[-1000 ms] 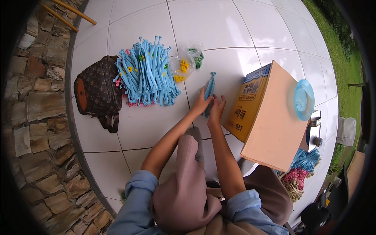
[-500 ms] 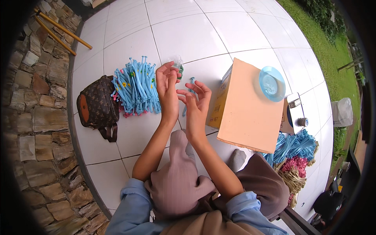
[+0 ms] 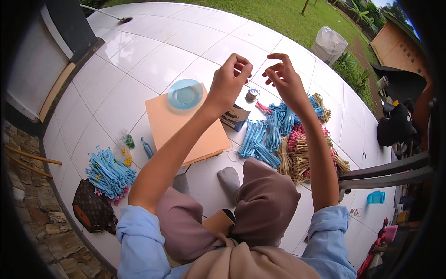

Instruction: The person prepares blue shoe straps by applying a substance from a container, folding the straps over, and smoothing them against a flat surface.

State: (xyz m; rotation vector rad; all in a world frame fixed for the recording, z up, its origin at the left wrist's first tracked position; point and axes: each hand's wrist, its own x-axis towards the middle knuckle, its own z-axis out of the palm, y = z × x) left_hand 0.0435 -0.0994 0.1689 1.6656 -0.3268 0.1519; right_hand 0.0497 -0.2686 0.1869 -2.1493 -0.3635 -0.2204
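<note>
Between both hands' fingers [image 3: 243, 69], thin thread [image 3: 256, 74]

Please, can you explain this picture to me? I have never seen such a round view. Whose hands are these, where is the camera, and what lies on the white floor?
The camera sits on a person's head and looks down, so the edges bend. The raised left hand and right hand are that person's own; anything pinched between the fingers is too thin to see. On the white tiled floor stands an orange cardboard box with a pale blue round dish on top. A heap of blue sticks lies left, beside a brown patterned bag. Blue, tan and pink stick bundles lie right.
</note>
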